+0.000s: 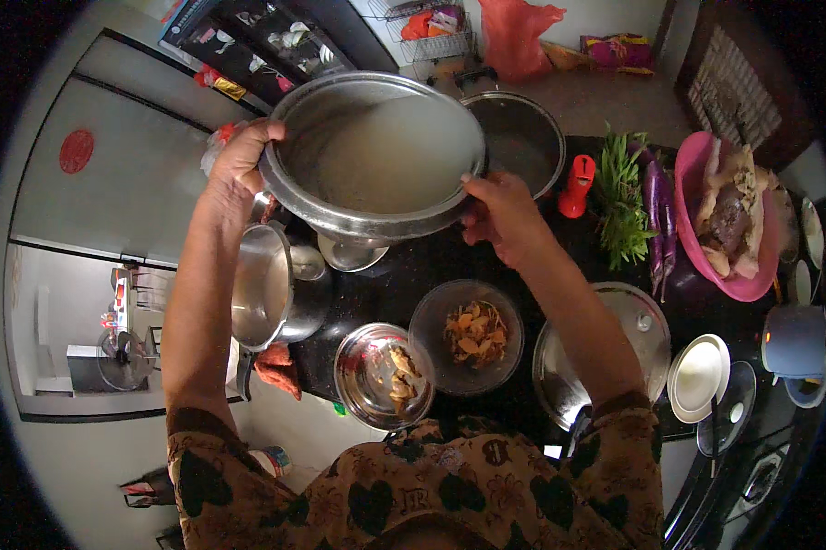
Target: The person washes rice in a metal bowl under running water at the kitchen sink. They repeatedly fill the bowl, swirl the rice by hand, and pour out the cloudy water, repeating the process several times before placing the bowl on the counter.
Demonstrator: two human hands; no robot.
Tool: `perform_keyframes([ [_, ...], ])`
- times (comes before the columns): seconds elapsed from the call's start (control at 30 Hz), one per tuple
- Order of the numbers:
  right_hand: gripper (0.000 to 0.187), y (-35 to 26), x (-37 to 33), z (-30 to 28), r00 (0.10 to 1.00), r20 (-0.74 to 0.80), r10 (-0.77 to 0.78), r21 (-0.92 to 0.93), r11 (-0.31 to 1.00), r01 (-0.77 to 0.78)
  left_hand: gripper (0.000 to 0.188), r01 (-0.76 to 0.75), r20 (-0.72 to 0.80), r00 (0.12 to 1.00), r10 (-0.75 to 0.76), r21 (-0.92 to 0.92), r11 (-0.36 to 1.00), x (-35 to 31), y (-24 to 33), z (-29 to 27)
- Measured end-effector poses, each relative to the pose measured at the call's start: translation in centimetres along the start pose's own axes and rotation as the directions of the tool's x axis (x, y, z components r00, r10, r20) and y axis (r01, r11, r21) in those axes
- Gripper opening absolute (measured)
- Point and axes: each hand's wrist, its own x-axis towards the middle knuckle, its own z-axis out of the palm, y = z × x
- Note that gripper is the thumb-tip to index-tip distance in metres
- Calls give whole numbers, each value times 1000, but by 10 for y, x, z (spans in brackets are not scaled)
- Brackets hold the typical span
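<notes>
Between my two hands is a wide, silvery metal pot (363,223) with a thick rim, raised above the dark counter. Inside it is cloudy whitish liquid (404,147). My left hand (243,156) grips the rim at the left, its thumb over the edge. On the right side, the thumb of my right hand (509,215) presses on the rim, with the fingers curled below. Just beyond the raised pot stands a dark-inside pot (528,137), partly hidden by it. A shiny metal dish (356,258) peeks out under the near side.
Nearer stand a tall steel pot (264,316), a steel bowl (349,390) with brownish pieces, a clear bowl (427,367) with orange-brown slices, and a round lid (647,353). Rightward lie a red tool (576,188), greens (622,206), eggplants (659,202), and a pink basin (686,174) of meat.
</notes>
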Motion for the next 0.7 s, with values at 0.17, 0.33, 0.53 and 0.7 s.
perform_keyframes([
  [0.17, 27, 10, -2, 4, 1000, -4, 30, 82, 996, -29, 32, 39, 10, 999, -40, 65, 997, -2, 14, 14],
  [0.33, 25, 14, -2, 9, 1000, -22, 13, 121, 993, -11, 32, 89, -55, 995, -87, 51, 995, -1, 19, 16],
  [0.53, 25, 15, -5, 12, 1000, 0, 0, 140, 990, 0, 33, 89, -33, 996, -87, 77, 993, 4, 20, 7],
  [0.7, 26, 14, -9, 14, 1000, -21, -22, 156, 987, 25, 26, 83, 61, 994, -86, 51, 995, -1, 25, 21],
])
